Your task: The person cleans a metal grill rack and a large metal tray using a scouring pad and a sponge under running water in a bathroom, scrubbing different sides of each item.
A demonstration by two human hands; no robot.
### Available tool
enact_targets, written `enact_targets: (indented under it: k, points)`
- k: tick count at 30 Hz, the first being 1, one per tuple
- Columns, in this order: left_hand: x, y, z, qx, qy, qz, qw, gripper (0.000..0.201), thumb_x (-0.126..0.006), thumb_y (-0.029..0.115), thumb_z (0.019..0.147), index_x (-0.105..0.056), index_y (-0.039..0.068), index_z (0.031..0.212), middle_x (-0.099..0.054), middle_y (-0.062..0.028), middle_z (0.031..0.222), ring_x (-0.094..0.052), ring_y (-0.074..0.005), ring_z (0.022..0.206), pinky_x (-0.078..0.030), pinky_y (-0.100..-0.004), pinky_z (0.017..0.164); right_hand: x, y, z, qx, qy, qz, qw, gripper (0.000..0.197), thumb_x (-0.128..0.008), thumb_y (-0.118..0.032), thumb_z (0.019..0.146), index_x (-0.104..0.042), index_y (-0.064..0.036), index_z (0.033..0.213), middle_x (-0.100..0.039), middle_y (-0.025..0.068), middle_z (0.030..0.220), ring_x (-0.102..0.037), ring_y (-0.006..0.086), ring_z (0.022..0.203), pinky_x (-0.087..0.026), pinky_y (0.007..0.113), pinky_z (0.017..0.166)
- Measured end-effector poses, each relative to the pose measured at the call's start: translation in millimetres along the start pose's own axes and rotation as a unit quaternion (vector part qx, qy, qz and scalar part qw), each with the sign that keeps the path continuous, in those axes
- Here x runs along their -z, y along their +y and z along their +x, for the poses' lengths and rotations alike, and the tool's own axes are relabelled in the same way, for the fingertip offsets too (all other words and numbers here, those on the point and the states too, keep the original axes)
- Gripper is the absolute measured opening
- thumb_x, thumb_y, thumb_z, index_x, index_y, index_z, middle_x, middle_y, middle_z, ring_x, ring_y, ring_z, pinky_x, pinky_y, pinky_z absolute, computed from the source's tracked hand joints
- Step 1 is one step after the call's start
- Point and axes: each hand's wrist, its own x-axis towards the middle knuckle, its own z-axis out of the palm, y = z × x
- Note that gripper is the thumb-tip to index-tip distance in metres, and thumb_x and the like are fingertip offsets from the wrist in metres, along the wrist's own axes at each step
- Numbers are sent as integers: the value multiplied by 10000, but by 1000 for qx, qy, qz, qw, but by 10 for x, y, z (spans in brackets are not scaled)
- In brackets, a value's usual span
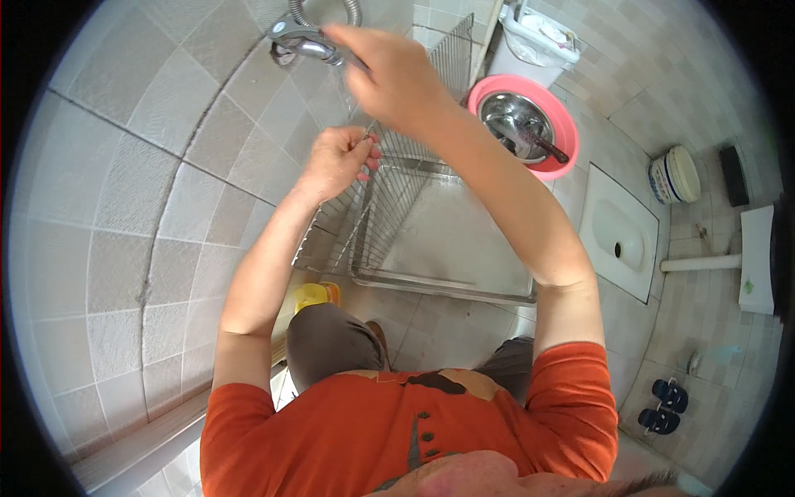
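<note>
My right hand reaches to the tiled wall and is closed around a grey shower head, beside a chrome fitting. A ribbed metal hose loops above it. My left hand is lower down, its fingers closed on the edge of a metal wire rack that stands tilted along the wall. Beside the rack is a large shallow metal tray with a wet-looking bottom. My right forearm passes over the tray and hides part of it and of the rack.
A pink basin beyond the tray holds a steel bowl and a dark-handled utensil. Behind it stands a lined white bin. A squat toilet, a white bucket and dark slippers are at right. A yellow container sits near my knee.
</note>
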Motion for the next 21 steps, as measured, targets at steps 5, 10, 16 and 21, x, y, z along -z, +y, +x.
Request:
enact_targets:
  k: [5,10,16,21]
  points:
    - [-131,305,-70,17,5,5,1000,168,-501,87,904,-624,-26,919,-629,-37,739,-608,-89,646,-507,-234,535,216,516,-1312,-267,-98,-11,959,294,-587,-89,788,-609,-28,1075,-648,136,874,-616,235,648,-493,348,638]
    - [-302,744,-297,7,33,44,998,174,-498,73,901,-629,-29,953,-635,-27,747,-601,-74,650,-487,-215,532,38,641,-1818,-391,-80,61,915,402,-620,-159,772,-561,-8,1140,-623,193,1015,-611,336,887,-476,399,785]
    - [-301,1060,-583,5,29,119,993,191,-520,121,924,-610,-21,1016,-656,-46,825,-623,-89,728,-483,-203,551,107,899,-1715,-378,-18,14,925,367,-658,-195,782,-551,-3,1076,-613,176,1026,-612,299,910,-479,368,802]
    - [-330,1150,-809,-28,42,129,990,183,-530,115,920,-614,-25,1003,-655,-46,819,-627,-91,730,-478,-204,542,173,893,-1629,-359,23,-2,933,367,-679,-204,757,-559,-20,1051,-611,165,977,-598,306,903,-467,382,809]
